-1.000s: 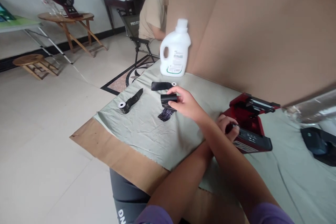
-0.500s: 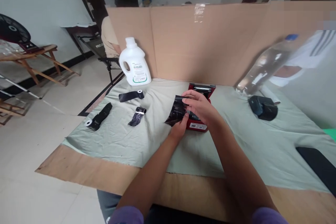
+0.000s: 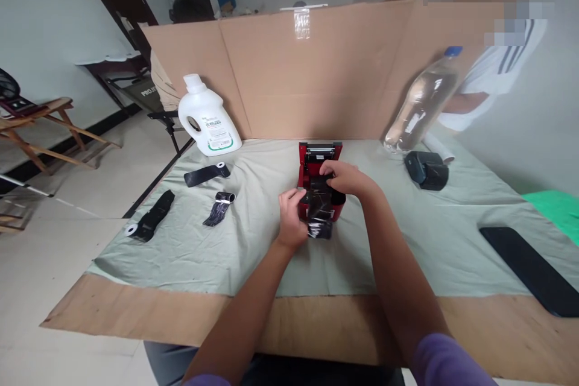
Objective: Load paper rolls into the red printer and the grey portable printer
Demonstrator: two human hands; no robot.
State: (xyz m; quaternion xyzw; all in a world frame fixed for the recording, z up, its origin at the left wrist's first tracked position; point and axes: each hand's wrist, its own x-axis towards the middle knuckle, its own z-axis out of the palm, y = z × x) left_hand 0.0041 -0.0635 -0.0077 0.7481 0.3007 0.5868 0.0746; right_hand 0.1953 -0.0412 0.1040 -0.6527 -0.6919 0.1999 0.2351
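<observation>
A small red printer-like machine (image 3: pixel 319 157) stands on the cloth with its lid raised, a metal roller across the lid. Over its open body lies a roll of shiny black film (image 3: pixel 320 205), whose loose end hangs down the front. My right hand (image 3: pixel 347 178) pinches the upper end of this roll inside the machine. At the machine's left side is my left hand (image 3: pixel 292 217), its fingers curled against the edge beside the film. The thumb and the exact contact there are partly hidden.
Left on the cloth lie several black rolls, among them a frayed roll (image 3: pixel 219 209). A white jug (image 3: pixel 208 117) and a large clear bottle (image 3: pixel 425 102) stand before the cardboard screen (image 3: pixel 312 78). Right are a dark device (image 3: pixel 426 170) and a black phone-like slab (image 3: pixel 531 268). People sit beyond.
The black film has moved from beside the machine into its open body, with its loose end now hanging forward. My left hand has shifted to the machine's left edge. The camera view has turned right.
</observation>
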